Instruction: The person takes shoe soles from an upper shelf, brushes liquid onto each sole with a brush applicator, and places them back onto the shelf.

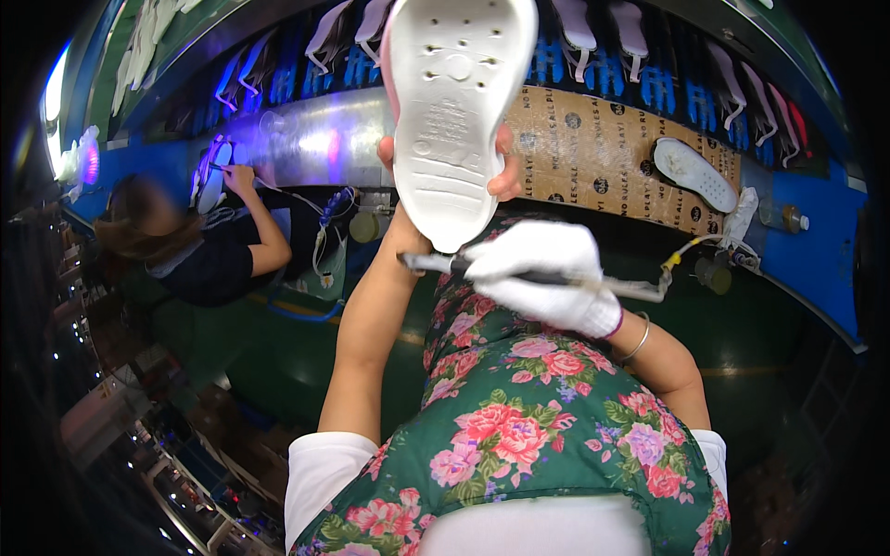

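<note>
My bare left hand (505, 176) holds up a white shoe sole (454, 139) from behind, thumb at one edge and fingers round the other. The sole stands toe up, with small holes near the toe and ridges across the heel. Most of that hand is hidden behind it. My right hand (547, 273), in a white knit glove, is closed round a dark-handled brush (434, 264). The brush tip points left, just below the heel; whether it touches the sole I cannot tell. A clear tube (640, 290) trails from the brush to a yellow fitting (675, 258).
Printed cardboard (593, 157) covers the bench ahead, with another white sole (695, 174) on it. A small bottle (783, 218) stands at the right. Shoe parts (577, 26) line a rack behind. At the left a co-worker (209, 241) handles a shoe.
</note>
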Demonstrator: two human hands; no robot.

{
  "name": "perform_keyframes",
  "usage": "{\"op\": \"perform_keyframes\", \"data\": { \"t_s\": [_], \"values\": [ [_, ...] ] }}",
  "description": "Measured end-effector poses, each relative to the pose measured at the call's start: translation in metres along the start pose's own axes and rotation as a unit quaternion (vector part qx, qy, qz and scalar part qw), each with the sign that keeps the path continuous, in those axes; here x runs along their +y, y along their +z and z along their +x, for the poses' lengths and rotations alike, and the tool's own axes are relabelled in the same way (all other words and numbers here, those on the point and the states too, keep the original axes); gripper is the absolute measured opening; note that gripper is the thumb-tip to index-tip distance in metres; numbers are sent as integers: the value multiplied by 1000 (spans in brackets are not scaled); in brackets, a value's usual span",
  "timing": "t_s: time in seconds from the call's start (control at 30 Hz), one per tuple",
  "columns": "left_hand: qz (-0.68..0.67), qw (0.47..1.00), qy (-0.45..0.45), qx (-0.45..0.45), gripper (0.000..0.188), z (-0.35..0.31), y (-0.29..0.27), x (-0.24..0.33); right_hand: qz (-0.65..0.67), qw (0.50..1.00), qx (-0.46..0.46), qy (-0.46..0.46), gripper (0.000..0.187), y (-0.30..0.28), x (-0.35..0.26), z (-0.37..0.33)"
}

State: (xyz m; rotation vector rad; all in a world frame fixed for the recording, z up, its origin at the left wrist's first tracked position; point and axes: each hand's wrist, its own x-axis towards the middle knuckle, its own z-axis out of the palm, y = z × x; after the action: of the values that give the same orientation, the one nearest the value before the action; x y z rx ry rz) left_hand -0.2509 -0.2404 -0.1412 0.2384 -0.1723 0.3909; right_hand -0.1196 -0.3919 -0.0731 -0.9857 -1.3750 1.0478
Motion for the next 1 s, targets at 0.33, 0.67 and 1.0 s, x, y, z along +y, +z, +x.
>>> {"op": "perform_keyframes", "data": {
  "t_s": [0.33,0.67,1.0],
  "values": [
    [23,993,-62,-98,103,5,-13,6,-31,998,-48,-4,21,6,4,-10],
    [29,989,-119,87,93,-1,13,17,-210,970,-10,-118,33,2,9,-9],
    [11,986,-161,37,90,4,10,20,-110,993,-19,-33,19,7,18,0]
  ]
}}
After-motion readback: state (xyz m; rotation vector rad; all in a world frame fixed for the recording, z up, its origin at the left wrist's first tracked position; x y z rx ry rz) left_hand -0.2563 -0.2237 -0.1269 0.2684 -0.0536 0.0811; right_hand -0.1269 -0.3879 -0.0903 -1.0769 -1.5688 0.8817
